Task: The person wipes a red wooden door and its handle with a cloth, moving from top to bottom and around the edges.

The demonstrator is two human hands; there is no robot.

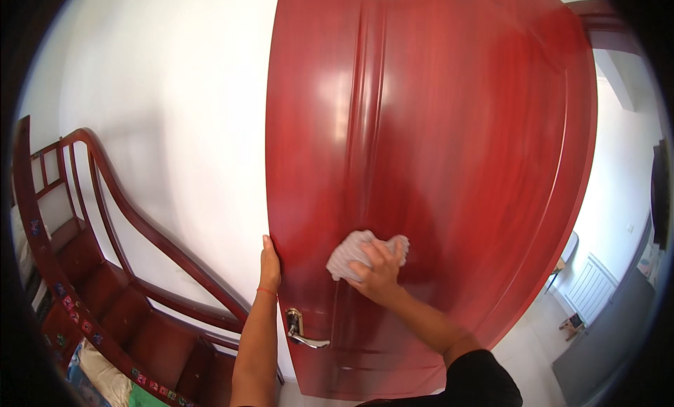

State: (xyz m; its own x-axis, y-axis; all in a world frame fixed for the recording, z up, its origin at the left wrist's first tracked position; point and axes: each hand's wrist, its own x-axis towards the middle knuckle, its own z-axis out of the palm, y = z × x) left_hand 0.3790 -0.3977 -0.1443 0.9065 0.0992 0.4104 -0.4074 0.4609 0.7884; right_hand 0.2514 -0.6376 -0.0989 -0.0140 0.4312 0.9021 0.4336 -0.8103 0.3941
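Note:
A glossy red wooden door point(463, 140) with moulded panels fills the middle of the view. My right hand point(380, 270) presses a crumpled pale grey cloth point(346, 256) flat against its surface, fingers bent over the fabric. At the door's left edge, my left hand point(269, 267) grips the edge, thumb pointing up; its other fingers are mostly hidden. A red string circles that wrist. Below and between my forearms sits a shiny metal lever handle point(302, 331), touched by neither hand.
Dark red wooden steps point(147, 337) with a curved handrail point(151, 231) stand on the left against a white wall point(203, 112). Bedding point(105, 375) lies at the lower left. Through the doorway on the right are a tiled floor point(530, 344) and a white radiator point(591, 288).

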